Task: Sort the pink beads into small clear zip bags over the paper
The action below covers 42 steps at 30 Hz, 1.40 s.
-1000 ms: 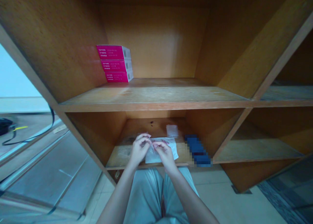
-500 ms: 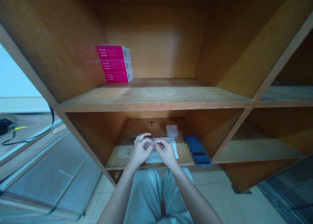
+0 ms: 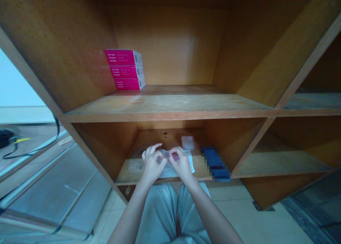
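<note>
My left hand pinches one side of a small clear plastic bag with thumb and forefinger; its other fingers are raised. My right hand pinches the bag's other side. A cluster of dark red bead-like bits shows within the right hand's curled fingers; whether it lies inside the bag I cannot tell. Beneath both hands a pale sheet is spread on the lower shelf, partly covered by them. Just behind it lies another small clear bag.
Three pink boxes are stacked at the left of the upper shelf. A blurred-out dark blue item lies right of the sheet. The compartment's wooden side walls flank my hands. A glass panel leans at the left.
My left hand has shifted slightly left. More of the clear bag now shows stretched between the hands, and the dark red bits are more visible at the right hand.
</note>
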Each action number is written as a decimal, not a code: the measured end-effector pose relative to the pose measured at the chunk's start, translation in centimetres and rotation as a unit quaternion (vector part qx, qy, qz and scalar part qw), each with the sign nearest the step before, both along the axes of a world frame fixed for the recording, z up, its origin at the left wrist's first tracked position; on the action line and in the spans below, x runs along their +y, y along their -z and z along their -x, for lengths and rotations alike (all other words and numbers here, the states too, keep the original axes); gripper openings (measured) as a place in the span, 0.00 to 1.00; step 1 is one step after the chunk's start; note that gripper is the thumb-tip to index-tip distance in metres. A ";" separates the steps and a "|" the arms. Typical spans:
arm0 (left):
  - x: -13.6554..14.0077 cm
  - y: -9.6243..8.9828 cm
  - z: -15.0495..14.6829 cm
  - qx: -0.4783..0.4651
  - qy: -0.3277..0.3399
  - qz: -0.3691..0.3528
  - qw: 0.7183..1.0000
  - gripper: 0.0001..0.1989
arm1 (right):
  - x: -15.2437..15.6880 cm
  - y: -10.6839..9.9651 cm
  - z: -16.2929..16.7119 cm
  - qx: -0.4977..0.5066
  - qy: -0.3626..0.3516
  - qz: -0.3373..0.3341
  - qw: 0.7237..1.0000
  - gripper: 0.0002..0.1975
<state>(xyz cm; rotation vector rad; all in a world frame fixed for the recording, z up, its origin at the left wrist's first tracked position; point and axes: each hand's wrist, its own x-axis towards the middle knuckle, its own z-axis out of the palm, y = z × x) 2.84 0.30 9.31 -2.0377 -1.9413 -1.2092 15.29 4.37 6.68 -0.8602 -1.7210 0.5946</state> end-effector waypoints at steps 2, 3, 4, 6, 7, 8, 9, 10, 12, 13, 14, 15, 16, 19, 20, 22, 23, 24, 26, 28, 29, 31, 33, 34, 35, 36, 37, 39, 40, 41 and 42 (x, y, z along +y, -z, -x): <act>0.0 0.0 0.2 0.005 -0.001 0.001 1.000 0.05 | 0.1 0.0 -0.2 -0.003 -0.032 -0.015 0.999 0.05; 0.0 0.0 0.2 0.008 0.000 0.001 1.000 0.05 | 0.1 -0.1 -0.3 -0.008 -0.053 -0.026 0.998 0.06; 0.0 0.0 0.3 0.011 0.004 0.002 1.000 0.05 | 0.0 -0.1 -0.3 -0.013 -0.074 -0.036 0.996 0.07; 0.1 0.0 0.3 0.018 0.013 0.003 1.000 0.06 | 0.0 -0.2 -0.4 -0.024 -0.107 -0.052 0.993 0.10; 0.1 0.0 0.3 0.023 0.019 0.003 1.000 0.05 | 0.0 -0.2 -0.4 -0.029 -0.116 -0.055 0.991 0.11; 0.1 0.0 0.3 0.027 0.026 0.002 0.999 0.05 | 0.0 -0.3 -0.4 -0.036 -0.122 -0.054 0.990 0.12; 0.0 0.0 0.3 0.030 0.032 0.001 0.999 0.05 | 0.0 -0.3 -0.5 -0.046 -0.127 -0.052 0.990 0.13; 0.0 0.0 0.3 0.033 0.039 -0.001 0.999 0.05 | 0.1 -0.3 -0.5 -0.059 -0.131 -0.049 0.988 0.13; 0.0 0.0 0.3 0.036 0.060 -0.004 0.998 0.05 | 0.4 -0.3 -0.7 -0.091 -0.144 -0.045 0.984 0.12; -0.1 0.0 0.4 0.036 0.073 -0.005 0.997 0.05 | 0.6 -0.3 -0.8 -0.105 -0.150 -0.044 0.982 0.11; -0.1 -0.1 0.4 0.037 0.088 -0.004 0.995 0.05 | 0.8 -0.3 -0.9 -0.117 -0.159 -0.043 0.979 0.11; -0.2 -0.1 0.4 0.038 0.104 -0.002 0.994 0.05 | 0.9 -0.4 -0.9 -0.126 -0.169 -0.044 0.977 0.10; -0.2 -0.1 0.4 0.039 0.119 0.001 0.992 0.06 | 1.0 -0.4 -0.9 -0.132 -0.180 -0.045 0.974 0.10; -0.3 -0.2 0.4 0.035 0.147 0.009 0.988 0.07 | 0.9 -0.7 -0.9 -0.134 -0.207 -0.047 0.968 0.09; -0.3 -0.2 0.4 0.031 0.149 0.010 0.988 0.08 | 0.8 -0.9 -0.9 -0.130 -0.213 -0.046 0.967 0.10; -0.4 -0.2 0.5 0.024 0.148 0.010 0.989 0.08 | 0.6 -1.0 -0.9 -0.119 -0.221 -0.042 0.967 0.12; -0.4 -0.2 0.5 0.021 0.149 0.011 0.989 0.08 | 0.5 -1.1 -0.9 -0.115 -0.223 -0.037 0.967 0.12; -0.5 -0.3 0.6 0.019 0.151 0.011 0.988 0.07 | 0.5 -1.0 -0.9 -0.111 -0.223 -0.031 0.968 0.13; -0.8 -0.3 0.9 0.012 0.161 0.016 0.987 0.06 | 0.6 -0.8 -1.0 -0.101 -0.219 -0.013 0.970 0.13; -0.9 -0.3 1.3 0.012 0.177 0.032 0.984 0.18 | 0.9 -0.5 -1.2 -0.085 -0.211 0.006 0.974 0.14; -1.0 -0.1 1.6 0.019 0.187 0.046 0.981 0.26 | 1.0 -0.3 -1.3 -0.076 -0.206 0.013 0.975 0.15; -0.9 0.3 2.2 0.046 0.200 0.073 0.976 0.33 | 1.3 0.0 -1.4 -0.070 -0.204 0.021 0.976 0.16; -0.7 0.9 2.7 0.066 0.198 0.087 0.974 0.32 | 1.4 0.1 -1.5 -0.077 -0.212 0.024 0.974 0.16; -0.5 1.1 2.9 0.071 0.197 0.091 0.973 0.31 | 1.4 0.0 -1.5 -0.083 -0.218 0.026 0.972 0.16; -0.4 1.3 3.1 0.074 0.197 0.095 0.973 0.31 | 1.4 0.0 -1.6 -0.087 -0.220 0.028 0.971 0.16; -0.3 1.5 3.2 0.075 0.198 0.098 0.972 0.31 | 1.3 -0.1 -1.6 -0.090 -0.219 0.030 0.971 0.16; -0.3 1.6 3.3 0.076 0.200 0.101 0.972 0.32 | 1.3 -0.1 -1.6 -0.091 -0.216 0.033 0.972 0.16; -0.1 1.6 3.4 0.077 0.202 0.109 0.970 0.33 | 1.1 -0.2 -1.6 -0.091 -0.210 0.037 0.973 0.14; -0.1 1.6 3.5 0.077 0.202 0.113 0.970 0.34 | 1.1 -0.2 -1.6 -0.089 -0.208 0.038 0.973 0.14; 0.0 1.7 3.5 0.077 0.202 0.116 0.969 0.34 | 1.0 -0.2 -1.6 -0.087 -0.208 0.040 0.973 0.13; 0.0 1.7 3.6 0.076 0.203 0.120 0.969 0.34 | 1.0 -0.1 -1.6 -0.086 -0.209 0.041 0.973 0.13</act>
